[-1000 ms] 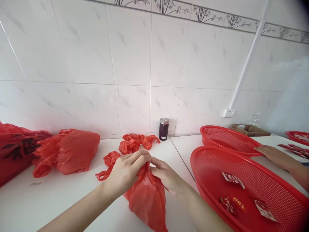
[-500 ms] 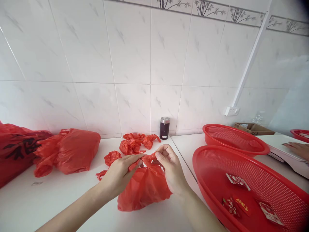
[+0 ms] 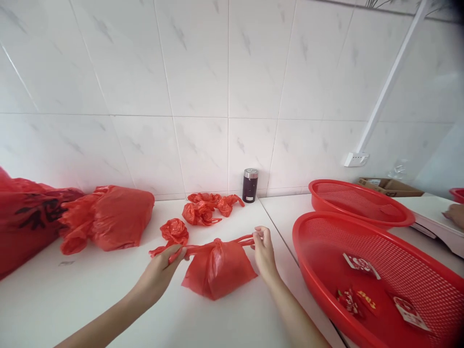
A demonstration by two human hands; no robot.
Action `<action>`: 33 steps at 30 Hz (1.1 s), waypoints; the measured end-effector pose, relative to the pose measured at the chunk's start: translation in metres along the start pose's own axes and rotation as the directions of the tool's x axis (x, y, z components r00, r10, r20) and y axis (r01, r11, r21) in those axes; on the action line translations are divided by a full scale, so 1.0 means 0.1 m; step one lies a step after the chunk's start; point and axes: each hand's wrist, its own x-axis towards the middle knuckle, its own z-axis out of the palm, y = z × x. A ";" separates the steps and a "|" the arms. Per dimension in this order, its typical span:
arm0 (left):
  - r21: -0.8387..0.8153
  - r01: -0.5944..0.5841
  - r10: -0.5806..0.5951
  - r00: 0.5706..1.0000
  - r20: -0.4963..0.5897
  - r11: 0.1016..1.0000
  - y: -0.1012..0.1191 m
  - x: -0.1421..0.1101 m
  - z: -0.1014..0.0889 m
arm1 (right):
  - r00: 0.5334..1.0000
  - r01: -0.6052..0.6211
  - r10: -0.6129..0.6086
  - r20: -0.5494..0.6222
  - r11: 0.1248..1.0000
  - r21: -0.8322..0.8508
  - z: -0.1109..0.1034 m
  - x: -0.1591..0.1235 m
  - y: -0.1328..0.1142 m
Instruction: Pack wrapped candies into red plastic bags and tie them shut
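Note:
A small filled red plastic bag [image 3: 219,268] rests on the white counter [image 3: 72,309] in front of me. My left hand [image 3: 159,273] pinches its left handle and my right hand [image 3: 264,251] pinches its right handle. The two handles are stretched out sideways from the bag's gathered top. Both hands are closed on the plastic.
Crumpled red bags [image 3: 203,210] lie behind, near a dark jar [image 3: 250,185] at the tiled wall. Larger stuffed red bags [image 3: 112,217] sit at the left. Two red mesh baskets [image 3: 366,232] stand right, the near one holding small packets [image 3: 360,265]. Another person's hand [image 3: 455,215] shows far right.
The hands have moved apart from the bag's top, drawing the handles out to either side. The bag has settled lower on the counter. The other person's hand has drawn back to the right.

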 end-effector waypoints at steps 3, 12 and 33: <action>0.015 -0.106 0.107 0.989 -0.105 0.994 0.14 0.21 0.30 | 0.974 0.184 -0.148 0.172 0.959 -0.217 0.08 -0.14 -0.09; 0.114 -0.124 0.142 0.976 -0.168 0.986 0.05 0.72 0.76 | 0.942 0.272 -0.152 0.298 0.867 -0.418 0.03 -0.16 0.07; 0.535 0.113 -0.073 0.993 -0.096 0.837 -0.21 0.76 0.86 | 0.946 0.286 -0.142 0.291 0.788 -0.545 -0.07 -0.05 0.29</action>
